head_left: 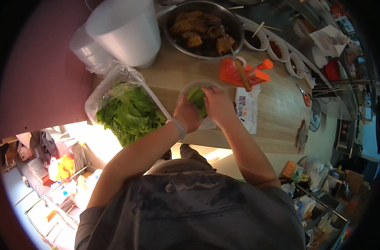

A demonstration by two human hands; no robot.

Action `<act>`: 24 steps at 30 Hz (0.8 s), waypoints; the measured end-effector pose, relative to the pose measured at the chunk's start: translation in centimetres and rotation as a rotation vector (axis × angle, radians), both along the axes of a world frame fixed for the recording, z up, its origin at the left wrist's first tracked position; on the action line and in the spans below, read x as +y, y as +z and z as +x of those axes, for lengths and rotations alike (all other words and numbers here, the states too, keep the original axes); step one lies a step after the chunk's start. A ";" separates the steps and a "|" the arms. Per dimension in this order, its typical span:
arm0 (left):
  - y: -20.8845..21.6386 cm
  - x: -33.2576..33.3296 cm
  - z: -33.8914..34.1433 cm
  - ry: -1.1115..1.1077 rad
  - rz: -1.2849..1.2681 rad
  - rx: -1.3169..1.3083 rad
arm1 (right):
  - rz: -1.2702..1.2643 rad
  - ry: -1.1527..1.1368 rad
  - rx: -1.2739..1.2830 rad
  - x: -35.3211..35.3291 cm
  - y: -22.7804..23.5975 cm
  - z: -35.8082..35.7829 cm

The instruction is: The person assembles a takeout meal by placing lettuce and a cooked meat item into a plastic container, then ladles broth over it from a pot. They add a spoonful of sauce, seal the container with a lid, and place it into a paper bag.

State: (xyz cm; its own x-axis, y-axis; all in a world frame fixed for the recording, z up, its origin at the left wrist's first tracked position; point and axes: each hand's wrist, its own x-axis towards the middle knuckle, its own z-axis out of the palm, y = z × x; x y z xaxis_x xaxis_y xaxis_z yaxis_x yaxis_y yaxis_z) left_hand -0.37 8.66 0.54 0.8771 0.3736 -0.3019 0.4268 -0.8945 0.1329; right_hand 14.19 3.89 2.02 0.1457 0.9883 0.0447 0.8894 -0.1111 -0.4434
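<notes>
A clear bag of lettuce (pixel 127 110) is seen at the left of the wooden counter (pixel 277 112), below a white bucket (pixel 125 29). Just right of it, a lettuce leaf (pixel 197 99) is pressed into a clear plastic bowl (pixel 190 89) between the left hand (pixel 186 114) and the right hand (pixel 217 104), both closed on it. A metal bowl of fried pieces (pixel 202 29) and an orange slicer (pixel 242 73) are set beyond, scissors (pixel 304 96) farther right.
</notes>
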 end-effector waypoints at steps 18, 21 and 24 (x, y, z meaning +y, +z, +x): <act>-1.7 5.9 -23.4 0.997 0.165 -0.270 | -0.315 0.243 0.634 0.7 4.3 -9.6; -2.2 6.7 -23.6 0.969 0.077 -0.145 | -0.277 0.335 0.662 0.8 3.7 -13.2; -2.5 9.2 -24.3 0.802 0.041 -0.383 | -0.298 0.366 0.526 1.7 3.2 -15.1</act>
